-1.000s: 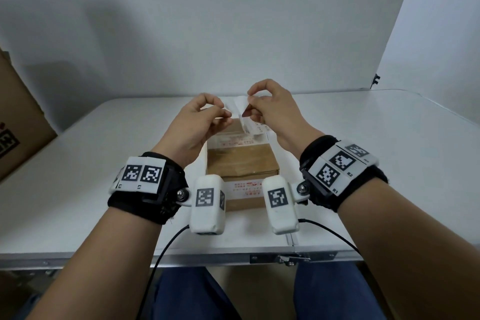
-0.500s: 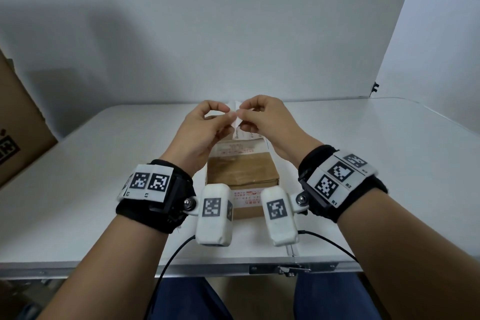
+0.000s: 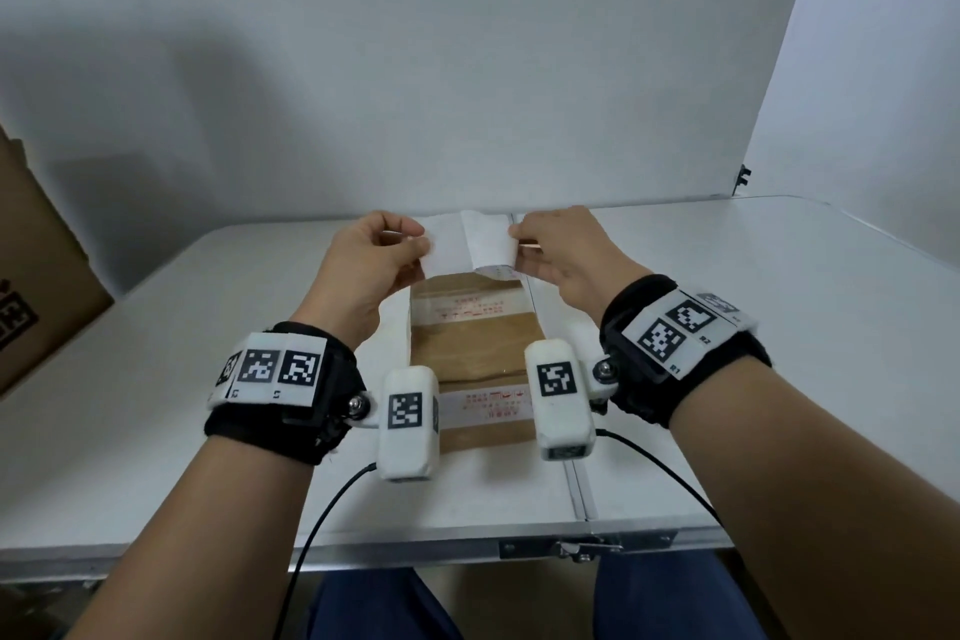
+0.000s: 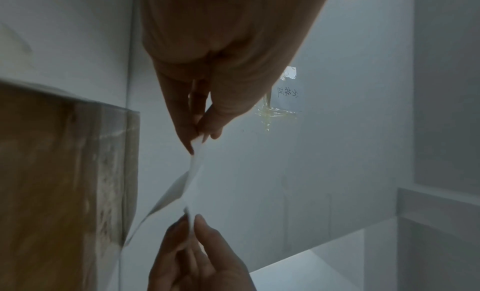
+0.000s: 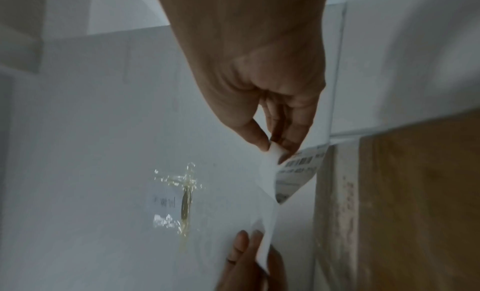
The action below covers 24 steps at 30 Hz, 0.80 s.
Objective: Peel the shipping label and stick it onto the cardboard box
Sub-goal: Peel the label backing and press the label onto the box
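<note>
A white label (image 3: 485, 244) is held in the air above the far end of a brown box (image 3: 470, 346), partly split from its white backing sheet (image 3: 441, 250). The left hand (image 3: 366, 270) pinches the backing's edge between thumb and fingertips. The right hand (image 3: 563, 252) pinches the label's curled edge the same way; the right wrist view shows barcode print on its underside. The two pieces still join along a line between the hands.

The box lies on the bench (image 3: 753, 327) directly under the hands, wrapped in clear tape with white strips bearing red print. White camera pods hang from black wristbands with square black-and-white markers, partly covering the box's near end. Black cables trail from the pods over the bench's near edge.

A larger cardboard box (image 3: 36, 286) stands at the far left. The bench is white with a centre seam and a metal latch at its front. White walls close in behind and to the right.
</note>
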Available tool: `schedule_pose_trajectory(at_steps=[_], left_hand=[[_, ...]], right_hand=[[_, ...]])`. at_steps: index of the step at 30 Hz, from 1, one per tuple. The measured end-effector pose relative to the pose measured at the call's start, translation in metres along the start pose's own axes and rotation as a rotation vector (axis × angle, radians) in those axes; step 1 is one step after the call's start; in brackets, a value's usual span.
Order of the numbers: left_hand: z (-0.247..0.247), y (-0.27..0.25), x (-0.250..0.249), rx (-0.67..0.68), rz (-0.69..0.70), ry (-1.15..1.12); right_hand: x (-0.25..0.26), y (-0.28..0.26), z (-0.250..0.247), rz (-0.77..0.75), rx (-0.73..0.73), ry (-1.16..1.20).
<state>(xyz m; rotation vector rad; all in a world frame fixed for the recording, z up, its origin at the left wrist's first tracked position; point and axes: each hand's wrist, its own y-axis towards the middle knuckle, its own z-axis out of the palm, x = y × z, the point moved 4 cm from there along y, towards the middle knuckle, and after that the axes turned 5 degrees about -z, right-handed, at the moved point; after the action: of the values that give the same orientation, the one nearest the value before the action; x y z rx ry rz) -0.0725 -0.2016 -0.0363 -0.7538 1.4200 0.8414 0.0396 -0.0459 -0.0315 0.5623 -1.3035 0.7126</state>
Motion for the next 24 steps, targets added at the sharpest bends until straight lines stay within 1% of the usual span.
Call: schedule_pose_trajectory(at_steps=[3,5,7,9,12,14,17,20,24], left_hand=[[0.001,0.001,-0.002,-0.006,0.022,0.019],[0.001,0.002,-0.003,0.006,0.034,0.029],[-0.002,0.004,-0.004,0.017,0.036,0.028],[-0.007,0.007,-0.004,0.025,0.016,0.006],[-0.016,0.012,-0.001,0.031,-0.035,-0.076],[-0.025,0.015,0.003,0.016,-0.070,-0.138],[-0.035,0.020,0.010,0.014,-0.124,-0.214],[-0.040,0.026,0.017,0.004,-0.171,-0.265],[-0.053,0.034,0.027,-0.069,-0.241,-0.385]], right_hand=[[0.000,-0.006,0.009,0.114,0.109,0.172],[0.001,-0.004,0.011,0.098,0.116,0.162],[0.004,0.004,0.007,0.022,0.051,0.066],[0.006,0.011,0.003,-0.071,-0.012,-0.085],[0.009,0.019,-0.003,-0.203,-0.050,-0.308],[0.012,0.022,-0.006,-0.261,-0.060,-0.363],[0.015,0.026,-0.011,-0.263,-0.081,-0.334],[0.011,0.032,-0.016,-0.192,-0.122,-0.216],[0.004,0.037,-0.032,-0.134,-0.242,-0.089]])
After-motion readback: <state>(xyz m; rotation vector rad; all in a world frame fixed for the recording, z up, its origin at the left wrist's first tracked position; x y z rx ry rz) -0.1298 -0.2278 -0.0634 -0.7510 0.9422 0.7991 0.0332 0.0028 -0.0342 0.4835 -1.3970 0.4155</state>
